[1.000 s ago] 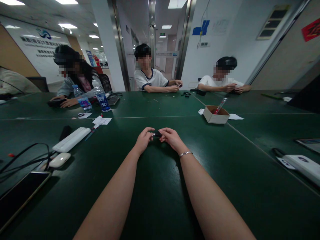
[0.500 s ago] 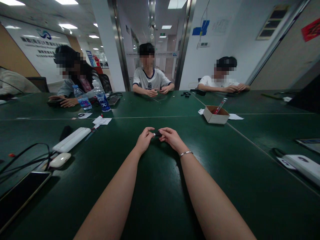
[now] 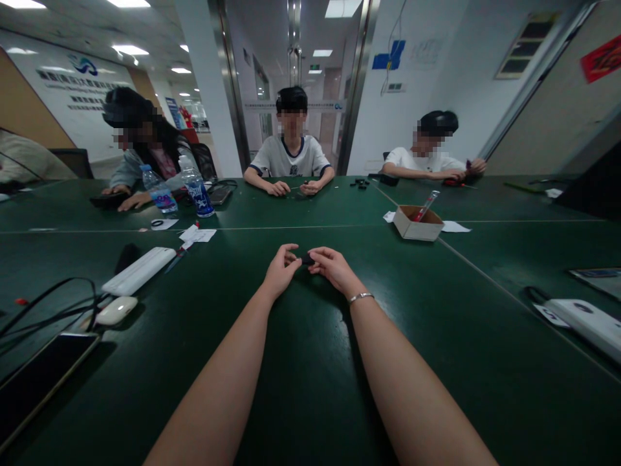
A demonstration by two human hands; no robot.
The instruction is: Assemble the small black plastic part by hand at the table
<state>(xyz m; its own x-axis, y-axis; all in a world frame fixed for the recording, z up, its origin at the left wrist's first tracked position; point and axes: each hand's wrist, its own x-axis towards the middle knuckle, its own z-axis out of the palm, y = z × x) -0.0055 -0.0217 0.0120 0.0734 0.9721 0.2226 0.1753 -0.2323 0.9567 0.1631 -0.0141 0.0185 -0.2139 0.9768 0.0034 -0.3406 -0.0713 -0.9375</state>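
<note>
handling seems midway, the small black piece (image 3: 307,259) not yet set down but held over the green table (image 3: 310,382), the right hand (image 3: 334,266) pinching one end while the left hand (image 3: 281,270), fingers partly spread, is at the other, its grip impossible to tell.
</note>
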